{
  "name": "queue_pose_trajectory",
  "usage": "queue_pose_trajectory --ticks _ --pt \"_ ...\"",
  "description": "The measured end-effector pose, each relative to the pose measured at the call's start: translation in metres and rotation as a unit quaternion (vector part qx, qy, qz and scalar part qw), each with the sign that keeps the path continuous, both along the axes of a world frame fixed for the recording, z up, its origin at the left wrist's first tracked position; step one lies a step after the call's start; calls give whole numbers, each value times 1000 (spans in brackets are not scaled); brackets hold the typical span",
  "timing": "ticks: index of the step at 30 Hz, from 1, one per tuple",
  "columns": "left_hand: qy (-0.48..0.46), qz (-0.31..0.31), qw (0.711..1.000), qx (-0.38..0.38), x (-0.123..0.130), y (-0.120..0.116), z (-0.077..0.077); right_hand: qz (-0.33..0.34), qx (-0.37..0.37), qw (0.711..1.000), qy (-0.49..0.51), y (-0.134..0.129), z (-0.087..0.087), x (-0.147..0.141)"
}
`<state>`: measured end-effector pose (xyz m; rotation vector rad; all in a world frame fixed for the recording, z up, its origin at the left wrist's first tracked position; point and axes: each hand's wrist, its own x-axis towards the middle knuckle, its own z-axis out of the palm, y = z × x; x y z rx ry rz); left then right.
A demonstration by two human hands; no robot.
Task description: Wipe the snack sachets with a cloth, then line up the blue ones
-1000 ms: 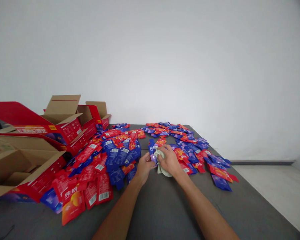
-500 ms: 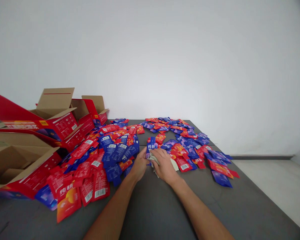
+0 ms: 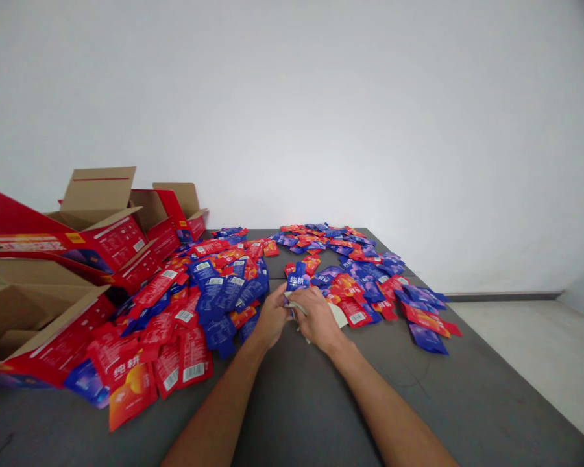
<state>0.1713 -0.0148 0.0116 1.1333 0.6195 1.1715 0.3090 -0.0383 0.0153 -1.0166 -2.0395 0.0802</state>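
Between my hands, in the middle of the head view, is a blue pouch (image 3: 298,277) with white lettering, its top pointing away from me. My left hand (image 3: 272,316) is closed on the pouch's left edge. My right hand (image 3: 317,318) grips a pale cloth (image 3: 339,316) and presses it against the pouch's front, hiding its lower part. A heap of blue and red pouches (image 3: 194,337) lies to the left of my left hand. More red and blue pouches (image 3: 357,312) lie just beyond and to the right of my right hand.
Opened red cardboard boxes (image 3: 73,331) stand along the left side of the dark grey table (image 3: 302,408). Another spread of pouches (image 3: 321,237) lies at the table's far end, near the white wall (image 3: 292,117). The table's right edge borders a pale floor (image 3: 525,350).
My right hand and the cloth have shifted slightly on the pouch, with the cloth bunched lower across its front. My left hand keeps its hold. The whole view has tilted a little.
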Motion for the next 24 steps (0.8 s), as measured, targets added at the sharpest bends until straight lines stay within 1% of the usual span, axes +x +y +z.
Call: queue_pose_trajectory --ticks 4,6,7,9,11,14,16,18,22,24 --pt "57 -39 997 43 1 2 -6 -103 19 993 60 5 3 15" --pt "75 -40 995 49 2 2 -7 -137 25 987 77 6 4 21" --pt "79 -31 995 52 2 2 -6 -140 25 987 79 7 5 21" --pt "77 -4 995 58 2 2 -3 -118 18 990 71 5 5 18" --pt "63 22 996 52 1 2 1 -71 8 996 49 2 4 9" --pt "28 67 997 18 -1 4 3 5 -5 1000 18 -3 3 -4" --pt "7 90 996 1 -2 7 1 22 -7 999 22 -5 3 -8" --pt "-7 105 994 -8 -3 10 -3 -6 1 998 58 -6 3 -8" --pt "-27 148 988 -47 -6 14 -10 -101 7 983 153 -7 4 -4" --pt "-40 150 986 -63 -8 15 -10 -111 2 979 171 -8 5 -4"
